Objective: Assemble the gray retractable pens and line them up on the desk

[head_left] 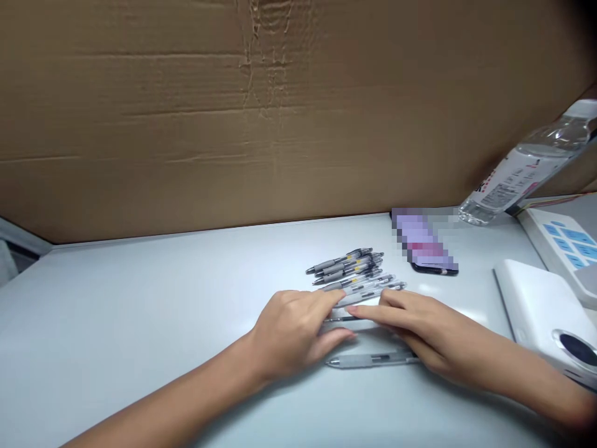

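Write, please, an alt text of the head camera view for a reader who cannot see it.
A left hand and a right hand come together around a thin rod on a white table, just in front of a cluster of pens. Another pen lies nearer the viewer. Cardboard stands behind; a phone and bottle are toward the right.

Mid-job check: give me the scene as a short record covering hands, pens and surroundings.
Left hand: beside the pens, thumb and index finger apart
Right hand: index finger extended at a thin dark piece; grip unclear
Grouped pens: lying side by side, beyond the hands
Nearest pen: lying apart, right end hidden by right hand
Phone: right of grouped pens
Bottle: far right
Surface: white table
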The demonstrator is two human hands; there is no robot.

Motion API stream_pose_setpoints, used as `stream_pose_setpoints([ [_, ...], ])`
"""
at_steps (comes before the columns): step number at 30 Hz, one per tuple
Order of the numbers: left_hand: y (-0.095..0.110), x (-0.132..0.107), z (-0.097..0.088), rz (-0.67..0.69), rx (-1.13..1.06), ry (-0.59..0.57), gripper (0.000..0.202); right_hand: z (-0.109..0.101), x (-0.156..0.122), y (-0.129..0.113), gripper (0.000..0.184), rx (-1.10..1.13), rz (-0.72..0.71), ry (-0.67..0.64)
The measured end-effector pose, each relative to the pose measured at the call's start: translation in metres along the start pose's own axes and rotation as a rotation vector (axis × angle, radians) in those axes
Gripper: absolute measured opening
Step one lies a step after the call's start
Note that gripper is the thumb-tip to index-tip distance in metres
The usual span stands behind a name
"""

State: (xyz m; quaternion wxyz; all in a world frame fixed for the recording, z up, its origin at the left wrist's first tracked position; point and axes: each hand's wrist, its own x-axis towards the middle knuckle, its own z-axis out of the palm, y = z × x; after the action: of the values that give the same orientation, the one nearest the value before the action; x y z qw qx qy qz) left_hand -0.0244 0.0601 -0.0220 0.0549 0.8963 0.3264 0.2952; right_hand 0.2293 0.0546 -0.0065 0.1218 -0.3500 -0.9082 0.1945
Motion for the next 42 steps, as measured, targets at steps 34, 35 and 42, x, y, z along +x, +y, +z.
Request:
stream_pose_setpoints([
  [34,0.025,0.012,-0.002,-0.611,-1.153,0.296,0.052,0.028,0.013,-0.036,0.027,-0.147,-0.102,0.082],
  [35,0.024,0.012,-0.002,-0.585,-1.159,0.299,0.053,0.028,0.013,-0.037,0.024,-0.134,-0.102,0.099],
  [42,0.027,0.006,-0.001,-0.432,-1.068,0.294,0.049,0.027,0.010,-0.040,0.014,0.031,0.004,0.046],
])
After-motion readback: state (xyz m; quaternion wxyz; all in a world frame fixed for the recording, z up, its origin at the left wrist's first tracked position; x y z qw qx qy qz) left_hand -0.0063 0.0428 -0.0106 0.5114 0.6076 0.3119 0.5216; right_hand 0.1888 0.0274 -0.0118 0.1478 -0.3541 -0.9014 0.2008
